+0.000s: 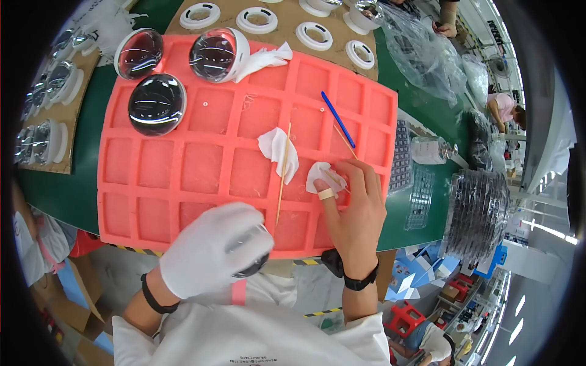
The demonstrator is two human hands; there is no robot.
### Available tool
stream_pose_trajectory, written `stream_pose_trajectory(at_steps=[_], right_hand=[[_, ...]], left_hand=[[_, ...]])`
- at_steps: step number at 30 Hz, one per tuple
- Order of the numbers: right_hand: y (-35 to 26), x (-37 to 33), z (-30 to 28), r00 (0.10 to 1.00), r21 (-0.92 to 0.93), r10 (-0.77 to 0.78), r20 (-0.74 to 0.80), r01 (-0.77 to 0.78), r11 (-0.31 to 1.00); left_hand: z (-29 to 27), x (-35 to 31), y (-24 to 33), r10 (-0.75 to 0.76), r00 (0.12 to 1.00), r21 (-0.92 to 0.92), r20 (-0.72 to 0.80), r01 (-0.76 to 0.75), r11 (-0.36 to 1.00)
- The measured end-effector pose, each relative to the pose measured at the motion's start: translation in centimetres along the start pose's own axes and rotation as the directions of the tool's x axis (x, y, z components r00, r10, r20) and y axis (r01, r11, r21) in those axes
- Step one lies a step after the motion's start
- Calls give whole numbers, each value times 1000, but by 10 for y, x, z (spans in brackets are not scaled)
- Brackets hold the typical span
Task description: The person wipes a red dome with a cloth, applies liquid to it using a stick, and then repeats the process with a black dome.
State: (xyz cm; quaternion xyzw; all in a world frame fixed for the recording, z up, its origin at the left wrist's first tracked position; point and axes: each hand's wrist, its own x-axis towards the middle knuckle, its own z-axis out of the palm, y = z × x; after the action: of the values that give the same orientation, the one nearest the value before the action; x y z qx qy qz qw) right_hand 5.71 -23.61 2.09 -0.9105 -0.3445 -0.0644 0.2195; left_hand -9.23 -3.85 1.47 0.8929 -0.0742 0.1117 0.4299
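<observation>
My left hand (pixel 210 250), in a white glove, is closed around a dark, glossy dome cover (pixel 251 266) at the near edge of the red compartmented tray (pixel 244 152). The fingers hide much of that dome. Over the tray's right part is my bare right hand (pixel 357 210), a pale band on one digit. Its thumb and fingers close on a crumpled white wipe (pixel 318 175). Left of it lie another white wipe (pixel 274 149) and a thin wooden stick (pixel 284 174). Beyond the right hand rests a blue pen-like stick (pixel 338 120).
At the tray's far left sit a dark dome (pixel 157 104), a tinted dome (pixel 139 55) and a white-rimmed dome (pixel 213 56) beside a wipe (pixel 265 60). White rings (pixel 256 20) lie on cardboard behind. A clear bottle (pixel 429 150) and stacked plastic trays (pixel 479 213) are right.
</observation>
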Motion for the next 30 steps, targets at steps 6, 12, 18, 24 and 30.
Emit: stream_pose_trajectory(at_steps=[6,12,18,24,30], right_hand=[[-19,6,7,995,-154,91,37,-84,984],[-5,4,7,989,42,131,69,-134,990],[35,9,-33,965,127,243,-103,-230,965],[160,46,-105,856,-335,191,-480,-380,862],[229,46,-104,961,-639,84,-263,-238,731]], left_hand=[[9,3,-12,88,993,-29,76,-86,996],[2,-5,27,-254,966,176,-45,258,950],[33,-13,2,-205,971,-113,-122,192,975],[27,-15,-18,-111,994,-365,1,104,925],[22,-11,-12,-119,993,-336,1,112,935]])
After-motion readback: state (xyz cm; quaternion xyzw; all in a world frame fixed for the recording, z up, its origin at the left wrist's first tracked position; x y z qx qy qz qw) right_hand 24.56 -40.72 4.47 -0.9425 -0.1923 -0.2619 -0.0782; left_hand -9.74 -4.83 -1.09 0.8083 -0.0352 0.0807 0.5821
